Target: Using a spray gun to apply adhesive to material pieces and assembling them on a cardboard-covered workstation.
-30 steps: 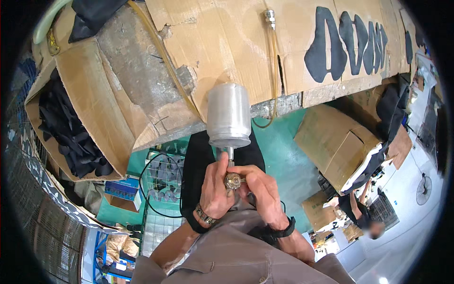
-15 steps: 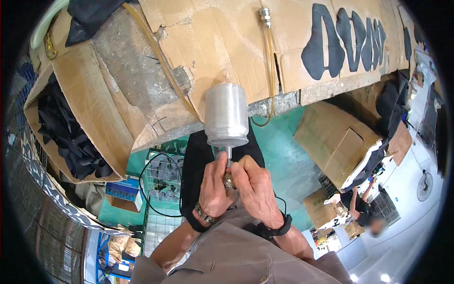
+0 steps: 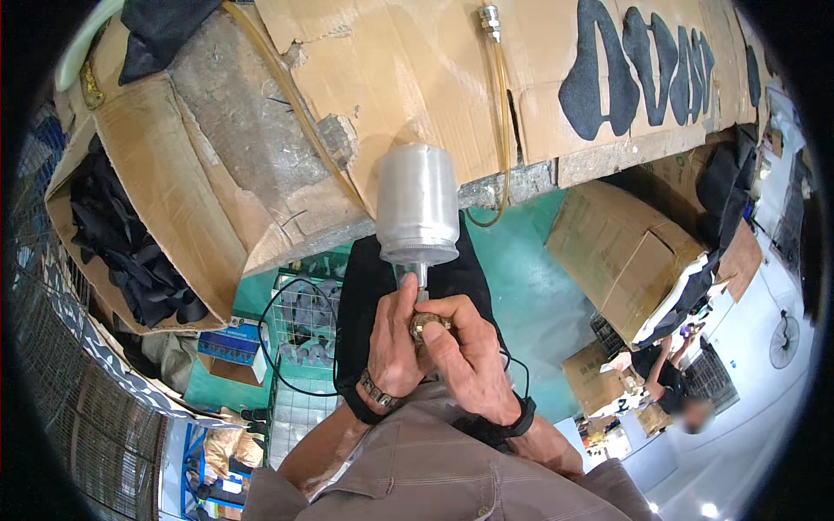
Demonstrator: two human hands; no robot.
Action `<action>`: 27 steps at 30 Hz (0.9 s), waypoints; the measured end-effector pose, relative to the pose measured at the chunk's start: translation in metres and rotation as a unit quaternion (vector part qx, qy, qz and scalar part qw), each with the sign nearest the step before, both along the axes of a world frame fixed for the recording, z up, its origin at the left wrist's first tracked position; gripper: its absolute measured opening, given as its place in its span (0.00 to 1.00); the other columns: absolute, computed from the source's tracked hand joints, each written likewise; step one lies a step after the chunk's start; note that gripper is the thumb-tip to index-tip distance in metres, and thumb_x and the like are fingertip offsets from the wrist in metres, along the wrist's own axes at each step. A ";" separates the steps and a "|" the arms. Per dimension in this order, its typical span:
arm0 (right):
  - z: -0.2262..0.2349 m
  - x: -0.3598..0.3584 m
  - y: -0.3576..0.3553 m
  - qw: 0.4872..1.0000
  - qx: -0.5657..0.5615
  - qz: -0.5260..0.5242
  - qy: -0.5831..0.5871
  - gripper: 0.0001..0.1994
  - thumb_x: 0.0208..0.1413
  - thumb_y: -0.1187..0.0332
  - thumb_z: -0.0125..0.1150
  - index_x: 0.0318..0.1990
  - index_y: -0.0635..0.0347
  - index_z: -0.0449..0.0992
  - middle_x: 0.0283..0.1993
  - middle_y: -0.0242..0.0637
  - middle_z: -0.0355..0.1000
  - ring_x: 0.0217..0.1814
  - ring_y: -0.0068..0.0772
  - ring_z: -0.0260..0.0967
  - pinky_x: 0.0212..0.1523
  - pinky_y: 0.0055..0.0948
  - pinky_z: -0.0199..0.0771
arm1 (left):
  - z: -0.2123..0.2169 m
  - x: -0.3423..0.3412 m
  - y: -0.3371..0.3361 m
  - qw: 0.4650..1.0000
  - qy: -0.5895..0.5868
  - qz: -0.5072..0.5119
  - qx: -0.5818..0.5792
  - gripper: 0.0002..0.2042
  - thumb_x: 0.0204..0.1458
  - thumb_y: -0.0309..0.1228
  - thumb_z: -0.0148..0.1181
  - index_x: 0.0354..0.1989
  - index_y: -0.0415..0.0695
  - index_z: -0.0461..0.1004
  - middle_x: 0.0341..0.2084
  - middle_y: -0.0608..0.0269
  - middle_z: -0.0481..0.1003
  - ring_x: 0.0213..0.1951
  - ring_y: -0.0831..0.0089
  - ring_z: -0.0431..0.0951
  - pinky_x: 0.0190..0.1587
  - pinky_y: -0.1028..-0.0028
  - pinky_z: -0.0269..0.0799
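Change: a second ago the brass fitting (image 3: pixel 429 324) sat in plain sight between the fingers, with the right hand (image 3: pixel 469 360) low beside it; now that hand has come up and over it, thumb and forefinger closed on the fitting from the right.
Meaning: judging from the new grip, the work on the fitting at the stem's end has gone from holding to turning or seating it; which of the two I cannot tell.
Canister: the silver metal canister (image 3: pixel 417 205) stands upright just above both hands, its thin stem running down into them; it has hardly shifted.
Left hand: the left hand (image 3: pixel 393 343) is wrapped around the stem below the canister, fingers curled shut, wrist bent up, a metal bracelet at the wrist.
Right hand: pinched closed on the brass fitting, knuckles up, forearm coming from the lower edge, a dark band on the wrist.
Surroundings: beyond the canister lies the cardboard-covered bench (image 3: pixel 417 69), with a yellowish hose (image 3: pixel 499 104) hanging over its edge.
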State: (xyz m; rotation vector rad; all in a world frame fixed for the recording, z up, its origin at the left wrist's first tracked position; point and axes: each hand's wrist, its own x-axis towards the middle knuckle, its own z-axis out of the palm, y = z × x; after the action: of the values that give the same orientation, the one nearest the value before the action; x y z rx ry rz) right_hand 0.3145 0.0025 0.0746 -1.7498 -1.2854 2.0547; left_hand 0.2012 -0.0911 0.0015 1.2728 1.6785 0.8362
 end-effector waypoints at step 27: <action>-0.016 0.020 -0.009 0.975 -0.112 -0.156 0.116 0.31 0.79 0.48 0.38 0.57 0.71 0.78 0.29 0.25 0.66 0.27 0.18 0.55 0.30 0.22 0.58 | 0.007 0.006 0.008 1.000 0.021 0.000 -0.022 0.44 0.44 0.14 0.66 0.75 0.31 0.56 0.48 0.42 0.73 0.48 0.44 0.76 0.51 0.53 0.76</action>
State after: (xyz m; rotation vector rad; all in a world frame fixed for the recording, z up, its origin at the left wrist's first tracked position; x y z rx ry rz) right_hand 0.3347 -0.0065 0.0588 -1.6097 -0.6874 2.1978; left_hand 0.2070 -0.0832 0.0090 1.2677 1.7199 0.7727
